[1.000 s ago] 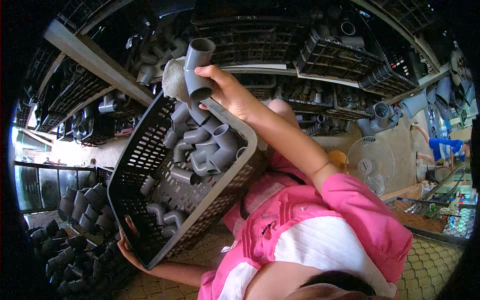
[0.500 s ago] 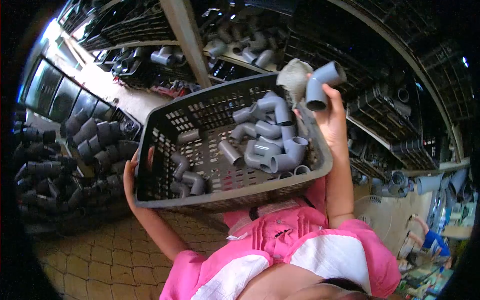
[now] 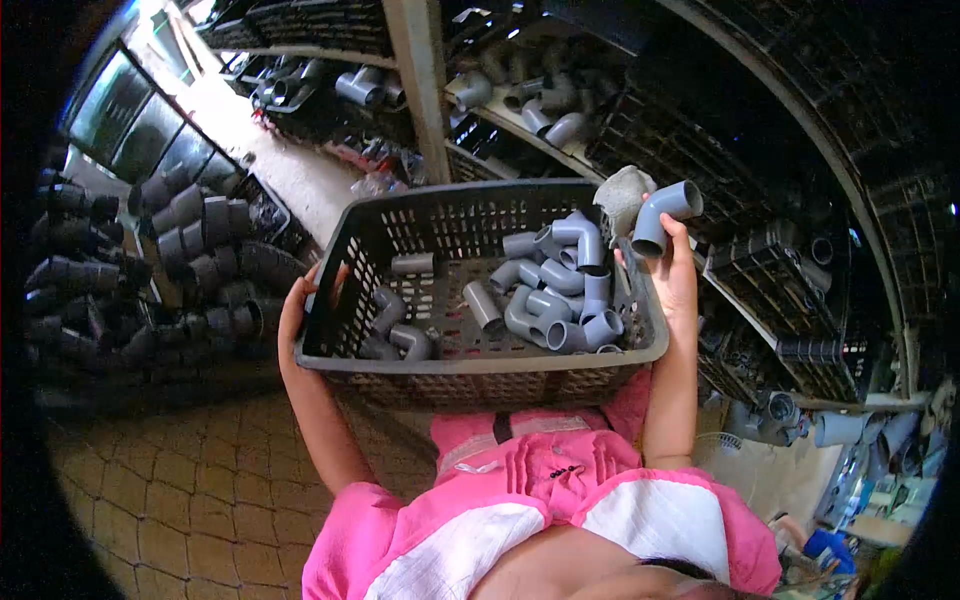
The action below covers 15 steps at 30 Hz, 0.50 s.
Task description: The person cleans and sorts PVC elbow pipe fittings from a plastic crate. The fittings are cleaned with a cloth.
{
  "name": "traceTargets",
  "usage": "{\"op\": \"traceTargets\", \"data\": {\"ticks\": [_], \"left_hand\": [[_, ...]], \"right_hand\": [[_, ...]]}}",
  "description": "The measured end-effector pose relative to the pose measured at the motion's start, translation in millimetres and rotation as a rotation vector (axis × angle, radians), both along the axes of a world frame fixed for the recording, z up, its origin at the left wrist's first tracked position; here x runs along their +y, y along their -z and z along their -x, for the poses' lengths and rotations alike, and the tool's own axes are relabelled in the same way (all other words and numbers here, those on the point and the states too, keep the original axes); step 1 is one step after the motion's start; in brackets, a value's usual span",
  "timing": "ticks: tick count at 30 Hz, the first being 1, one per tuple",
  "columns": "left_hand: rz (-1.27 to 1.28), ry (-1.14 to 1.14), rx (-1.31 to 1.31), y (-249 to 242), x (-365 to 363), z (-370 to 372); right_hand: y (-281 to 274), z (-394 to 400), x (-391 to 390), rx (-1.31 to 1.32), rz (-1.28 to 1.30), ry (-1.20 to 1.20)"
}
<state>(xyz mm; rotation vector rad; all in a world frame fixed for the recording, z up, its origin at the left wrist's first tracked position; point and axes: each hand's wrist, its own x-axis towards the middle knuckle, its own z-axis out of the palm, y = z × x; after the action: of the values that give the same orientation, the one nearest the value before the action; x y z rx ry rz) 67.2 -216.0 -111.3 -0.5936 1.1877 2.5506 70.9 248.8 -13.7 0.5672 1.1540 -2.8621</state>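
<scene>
The plastic basket (image 3: 480, 366) spans the middle of the frame, close against the pink clothing (image 3: 575, 460), its open top facing the camera so its contents show. The left hand (image 3: 300, 297) grips its left end, fingers curled at the wall, apparently to steady that side. The right hand (image 3: 674, 283) pinches a gray elbow fitting (image 3: 655, 212) between thumb and fingers at the basket's upper right corner; its place beside the rim suggests it also supports that end, though how much weight it bears I cannot tell. The held elbow sits outside the basket, one mouth turned down and the other toward the upper right, next to a pale, rough-looking piece (image 3: 622, 194) whose attachment is unclear. Inside, loose elbows (image 3: 580, 235) bunch toward the right, a short straight pipe piece (image 3: 482, 306) lies near the middle, and smaller elbows (image 3: 411, 343) rest at lower left; the slatted walls keep them contained. More dark fittings (image 3: 205, 235) are heaped at the left of the frame.
</scene>
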Motion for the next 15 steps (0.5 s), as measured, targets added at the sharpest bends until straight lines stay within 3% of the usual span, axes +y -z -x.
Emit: {"op": "traceTargets", "data": {"ticks": [8,12,15], "left_hand": [[0.010,-0.008,0.022,-8.0,8.6,-23.4],[0.147,-0.023,0.066,-1.7,7.1,-22.8],[0.094,-0.008,0.058,12.6,0.5,-18.7]], "right_hand": [[9.5,7.8,5.5,-0.044,-0.032,-0.047],[11.3,12.0,6.6,-0.061,-0.066,-0.061],[12.5,13.7,8.7,-0.076,-0.088,-0.069]]}}
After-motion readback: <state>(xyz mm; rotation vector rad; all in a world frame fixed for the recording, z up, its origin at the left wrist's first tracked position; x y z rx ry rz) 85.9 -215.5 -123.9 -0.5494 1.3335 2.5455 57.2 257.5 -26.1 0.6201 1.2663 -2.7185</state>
